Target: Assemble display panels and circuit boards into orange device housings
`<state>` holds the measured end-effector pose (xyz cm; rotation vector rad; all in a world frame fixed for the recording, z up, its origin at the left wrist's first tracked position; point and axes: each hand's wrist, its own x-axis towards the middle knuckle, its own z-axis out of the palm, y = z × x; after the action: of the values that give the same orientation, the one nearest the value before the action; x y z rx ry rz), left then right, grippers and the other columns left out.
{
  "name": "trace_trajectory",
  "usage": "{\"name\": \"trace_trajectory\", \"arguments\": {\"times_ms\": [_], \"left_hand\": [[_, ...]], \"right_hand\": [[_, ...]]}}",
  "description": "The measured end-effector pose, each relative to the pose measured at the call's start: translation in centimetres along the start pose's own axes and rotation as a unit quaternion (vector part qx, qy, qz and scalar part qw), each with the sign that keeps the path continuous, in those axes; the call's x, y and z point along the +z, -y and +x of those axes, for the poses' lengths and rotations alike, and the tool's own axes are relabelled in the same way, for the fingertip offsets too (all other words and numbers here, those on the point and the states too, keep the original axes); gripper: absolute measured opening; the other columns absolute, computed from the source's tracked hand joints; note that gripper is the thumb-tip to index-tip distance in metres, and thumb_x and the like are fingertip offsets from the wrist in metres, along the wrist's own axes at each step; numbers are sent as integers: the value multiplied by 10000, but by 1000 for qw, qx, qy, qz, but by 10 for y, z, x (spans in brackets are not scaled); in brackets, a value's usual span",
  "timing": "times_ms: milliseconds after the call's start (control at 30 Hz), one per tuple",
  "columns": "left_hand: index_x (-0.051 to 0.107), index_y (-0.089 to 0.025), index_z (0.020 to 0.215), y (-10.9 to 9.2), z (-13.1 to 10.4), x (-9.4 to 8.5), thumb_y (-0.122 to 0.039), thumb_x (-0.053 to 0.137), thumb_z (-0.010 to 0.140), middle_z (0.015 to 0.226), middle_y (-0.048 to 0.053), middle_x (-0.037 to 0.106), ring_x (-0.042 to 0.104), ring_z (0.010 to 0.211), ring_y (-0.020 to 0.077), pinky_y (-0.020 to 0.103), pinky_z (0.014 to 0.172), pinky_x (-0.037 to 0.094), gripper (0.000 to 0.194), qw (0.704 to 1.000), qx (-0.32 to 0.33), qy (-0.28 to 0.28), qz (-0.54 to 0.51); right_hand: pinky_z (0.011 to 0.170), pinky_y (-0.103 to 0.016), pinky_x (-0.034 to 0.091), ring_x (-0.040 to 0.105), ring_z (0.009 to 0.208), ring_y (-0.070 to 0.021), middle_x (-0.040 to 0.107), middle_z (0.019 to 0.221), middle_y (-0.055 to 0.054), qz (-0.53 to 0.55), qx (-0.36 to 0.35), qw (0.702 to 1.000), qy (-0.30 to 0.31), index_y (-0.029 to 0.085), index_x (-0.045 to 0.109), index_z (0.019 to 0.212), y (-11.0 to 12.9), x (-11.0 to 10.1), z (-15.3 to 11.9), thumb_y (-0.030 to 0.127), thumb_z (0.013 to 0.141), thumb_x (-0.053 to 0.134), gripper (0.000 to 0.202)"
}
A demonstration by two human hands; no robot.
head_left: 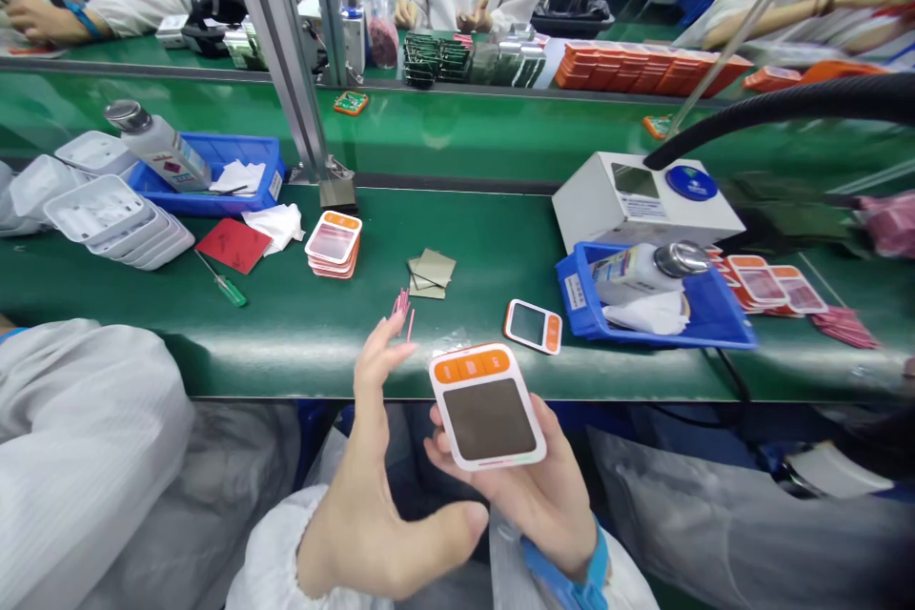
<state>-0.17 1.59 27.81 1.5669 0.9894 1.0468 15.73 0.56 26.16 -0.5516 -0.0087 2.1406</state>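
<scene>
In my right hand (pixel 550 486) rests a small white and orange device (pixel 493 405) with a dark square screen and orange buttons along its upper edge. The fingers curl under and around its sides. My left hand (pixel 390 486) is apart from it on the left, thumb and fingers spread with nothing between them. Beyond the left fingertips lie several thin pink strips (pixel 401 302) and a small stack of grey-green square sheets (pixel 432 273). A second device (pixel 533 327), screen up, lies on the green bench just past the held one.
Orange-white frames (pixel 334 243) are stacked left of centre. A screwdriver (pixel 230 290), red sheet (pixel 234 245) and white trays (pixel 118 219) lie farther left. Blue bins (pixel 715 335) (pixel 268 152) hold bottles. A white box (pixel 593 210) stands behind the right bin; a metal post (pixel 282 48) rises ahead.
</scene>
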Motion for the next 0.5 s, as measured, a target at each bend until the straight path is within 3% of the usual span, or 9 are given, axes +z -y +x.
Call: {"name": "trace_trajectory", "arguments": {"times_ms": [167, 300, 500], "left_hand": [[311, -360, 1372, -2, 4, 5, -295, 809, 572, 1568, 54, 156, 50, 1456, 362, 595, 1143, 136, 945, 997, 24, 5, 71], [434, -377, 1318, -3, 4, 10, -251, 827, 547, 1543, 48, 230, 147, 1420, 408, 604, 1116, 184, 875, 1000, 8, -14, 21], [545, -354, 1265, -6, 4, 12, -155, 825, 509, 1517, 72, 289, 281, 1346, 465, 621, 1085, 208, 830, 997, -36, -39, -52]], "right_hand": [[976, -363, 429, 663, 838, -157, 735, 982, -65, 70, 53, 996, 18, 188, 705, 1027, -9, 8, -4, 556, 697, 729, 495], [1032, -441, 385, 646, 854, -181, 722, 1014, -69, 44, 50, 997, 41, 213, 694, 1059, -15, 7, -8, 605, 681, 708, 545], [984, -444, 445, 649, 783, -177, 728, 980, -42, 21, 31, 997, 61, 241, 696, 1059, -18, 5, -6, 650, 708, 640, 542]]}}
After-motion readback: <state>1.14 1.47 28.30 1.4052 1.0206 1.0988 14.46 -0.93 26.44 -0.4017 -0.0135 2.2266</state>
